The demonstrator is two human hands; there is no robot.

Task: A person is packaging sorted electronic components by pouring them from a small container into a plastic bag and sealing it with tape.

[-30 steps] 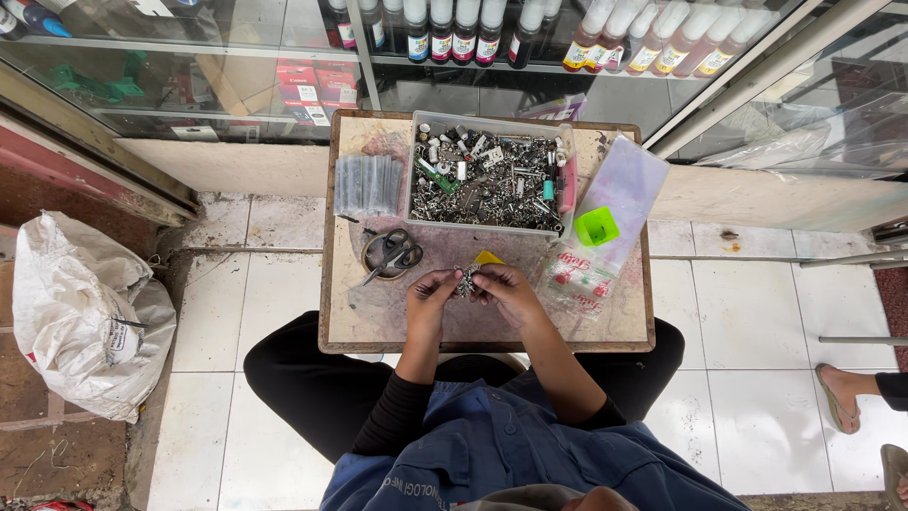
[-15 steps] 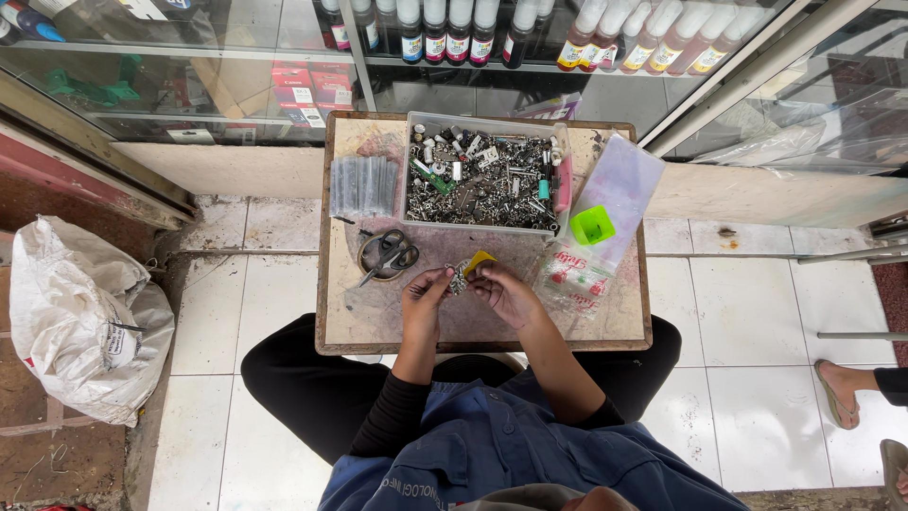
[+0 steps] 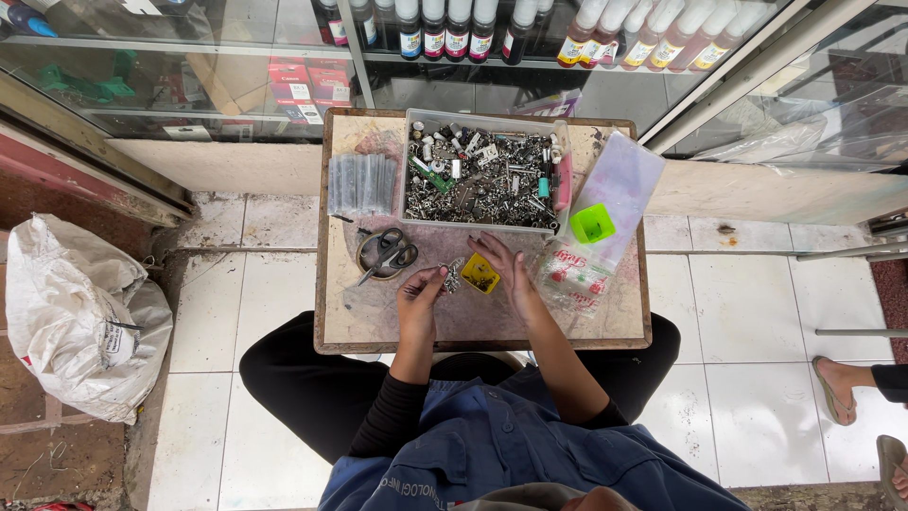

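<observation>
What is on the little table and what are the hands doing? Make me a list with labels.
place: small wooden table on a white tiled floor, before a glass shop cabinet
left hand: pinches a small metal piece, fingers curled
right hand: open, fingers spread beside a small yellow tray
between hands: little pile of metal bits
behind: clear box of small metal parts
left side: scissors on a round lid
right side: plastic bags with a green piece
floor: white sack

A small wooden table (image 3: 350, 322) carries a parts tray (image 3: 482, 180), scissors (image 3: 386, 255) and bags (image 3: 605, 222).
</observation>
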